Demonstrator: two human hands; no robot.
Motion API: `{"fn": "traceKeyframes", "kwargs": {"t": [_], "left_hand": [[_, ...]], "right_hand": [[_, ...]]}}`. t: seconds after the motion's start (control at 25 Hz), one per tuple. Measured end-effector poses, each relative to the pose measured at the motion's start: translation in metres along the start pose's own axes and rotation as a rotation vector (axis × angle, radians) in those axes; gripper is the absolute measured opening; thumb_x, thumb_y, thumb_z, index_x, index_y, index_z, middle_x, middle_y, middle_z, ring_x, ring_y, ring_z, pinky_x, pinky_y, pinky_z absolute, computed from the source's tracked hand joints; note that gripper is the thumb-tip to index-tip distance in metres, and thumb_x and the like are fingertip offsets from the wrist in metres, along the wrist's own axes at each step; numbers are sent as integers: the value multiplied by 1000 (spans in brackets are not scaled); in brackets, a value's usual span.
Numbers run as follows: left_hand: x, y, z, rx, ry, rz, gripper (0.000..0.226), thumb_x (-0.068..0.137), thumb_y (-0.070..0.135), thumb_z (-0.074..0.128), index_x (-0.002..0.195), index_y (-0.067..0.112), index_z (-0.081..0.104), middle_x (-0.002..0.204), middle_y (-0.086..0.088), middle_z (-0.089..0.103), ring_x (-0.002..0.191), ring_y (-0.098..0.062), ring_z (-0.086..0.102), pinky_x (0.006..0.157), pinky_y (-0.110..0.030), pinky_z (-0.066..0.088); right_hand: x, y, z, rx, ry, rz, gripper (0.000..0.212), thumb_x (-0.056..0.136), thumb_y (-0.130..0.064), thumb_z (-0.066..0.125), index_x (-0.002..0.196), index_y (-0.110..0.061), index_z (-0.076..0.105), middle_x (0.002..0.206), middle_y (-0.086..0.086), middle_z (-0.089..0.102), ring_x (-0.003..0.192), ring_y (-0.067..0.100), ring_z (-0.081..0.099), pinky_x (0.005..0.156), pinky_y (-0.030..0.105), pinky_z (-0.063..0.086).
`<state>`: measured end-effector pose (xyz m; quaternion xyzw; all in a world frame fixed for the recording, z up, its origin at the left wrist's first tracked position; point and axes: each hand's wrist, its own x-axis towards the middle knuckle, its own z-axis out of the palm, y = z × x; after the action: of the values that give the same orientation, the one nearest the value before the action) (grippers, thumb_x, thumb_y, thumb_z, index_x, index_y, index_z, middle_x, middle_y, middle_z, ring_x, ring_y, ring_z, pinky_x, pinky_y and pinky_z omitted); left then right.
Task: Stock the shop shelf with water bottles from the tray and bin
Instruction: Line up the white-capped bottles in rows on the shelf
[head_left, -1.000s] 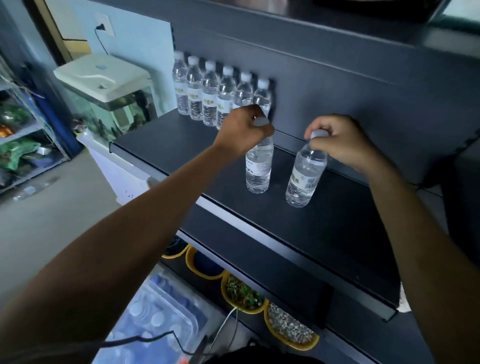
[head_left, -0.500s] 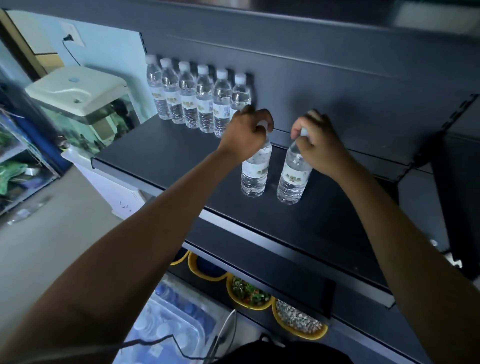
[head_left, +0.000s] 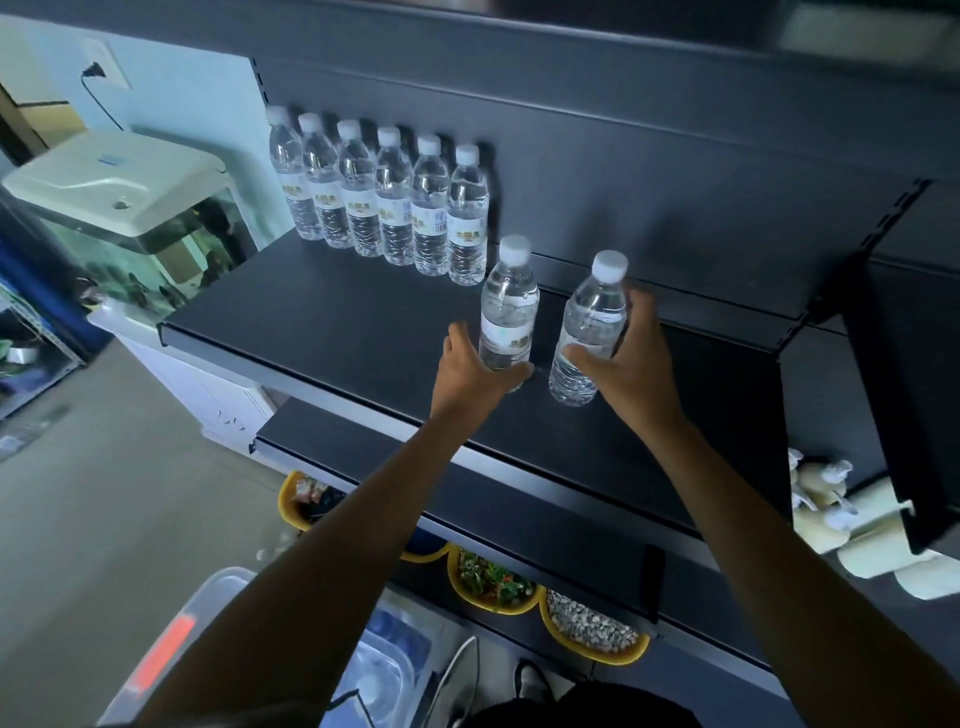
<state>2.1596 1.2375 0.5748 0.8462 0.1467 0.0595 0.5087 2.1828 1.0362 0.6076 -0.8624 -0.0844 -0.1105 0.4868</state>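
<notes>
Shelf (head_left: 322, 312) bare up to front edge. Left hand (head_left: 470, 371) wraps left bottle (head_left: 508, 306) base; right hand (head_left: 631, 358) clasps right bottle (head_left: 589, 325), beside row of six bottles (head_left: 384, 200).

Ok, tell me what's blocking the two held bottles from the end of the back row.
Nothing visible. The shelf is bare between the left hand's bottle, the right hand's bottle and the spot right of the row's last bottle.
</notes>
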Motion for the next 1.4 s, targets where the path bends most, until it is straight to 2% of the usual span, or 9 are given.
{"fn": "traceKeyframes", "kwargs": {"t": [0.24, 0.4, 0.6, 0.72, 0.8, 0.92, 1.04, 1.24, 1.4], "left_hand": [[9, 0, 4, 18, 55, 33, 73, 78, 44, 79, 134, 19, 40, 134, -3, 62, 114, -27, 63, 94, -45, 54], [12, -6, 5, -42, 27, 59, 52, 82, 43, 75, 119, 23, 45, 112, 8, 63, 100, -21, 65, 84, -38, 54], [22, -12, 6, -141, -49, 71, 36, 86, 38, 71, 114, 30, 49, 100, 19, 63, 90, -4, 62, 66, -18, 43], [27, -13, 12, -189, -61, 83, 39, 88, 32, 69, 123, 26, 52, 102, 20, 60, 98, -5, 62, 72, -18, 45], [27, -17, 17, -173, -47, 109, 49, 85, 26, 70, 130, 24, 52, 110, 13, 56, 110, -14, 57, 87, -28, 51], [23, -28, 29, -105, -29, 157, 72, 79, 25, 77, 142, 27, 43, 124, 6, 50, 120, -12, 49, 98, -32, 46], [29, -32, 38, -11, 51, 154, 62, 78, 36, 80, 129, 22, 49, 117, 7, 53, 113, -14, 52, 96, -37, 49], [50, -24, 43, 2, 93, 79, 56, 76, 47, 78, 119, 27, 49, 111, 9, 63, 109, -14, 53, 94, -42, 50], [72, -16, 48, 81, 140, 73, 52, 78, 46, 77, 118, 22, 52, 111, 3, 65, 110, -21, 52, 98, -46, 45]], "right_hand": [[4, 14, 0, 65, -80, -7, 71, 83, -18, 81, 142, -33, 42, 114, -35, 66, 104, -9, 67, 85, 22, 55], [-2, 23, 8, 182, -60, -1, 66, 92, -7, 74, 148, -18, 42, 124, -24, 67, 115, -1, 66, 91, 16, 55], [-3, 32, 14, 187, -82, -21, 57, 100, -1, 61, 147, -27, 41, 135, -15, 63, 128, -2, 60, 102, 12, 47], [4, 42, 17, 175, -122, -7, 55, 102, -3, 58, 153, -12, 38, 138, -9, 60, 127, -5, 58, 105, 13, 46], [2, 49, 25, 170, -112, 31, 63, 97, 1, 62, 154, -12, 37, 135, -10, 61, 124, -4, 59, 104, 13, 46], [-8, 59, 46, 190, -66, 56, 75, 86, 6, 74, 148, -13, 39, 128, -15, 61, 113, -8, 61, 92, 8, 47], [-2, 66, 57, 210, -8, 71, 68, 81, -7, 83, 136, -20, 47, 118, -14, 65, 101, -10, 65, 81, 6, 49], [32, 68, 57, 135, -43, 102, 68, 67, -35, 86, 124, -36, 49, 115, -14, 70, 103, 1, 69, 86, 25, 58], [59, 72, 72, 62, 55, 117, 65, 65, -42, 86, 116, -22, 51, 111, -3, 71, 103, 21, 70, 87, 49, 59]]}}
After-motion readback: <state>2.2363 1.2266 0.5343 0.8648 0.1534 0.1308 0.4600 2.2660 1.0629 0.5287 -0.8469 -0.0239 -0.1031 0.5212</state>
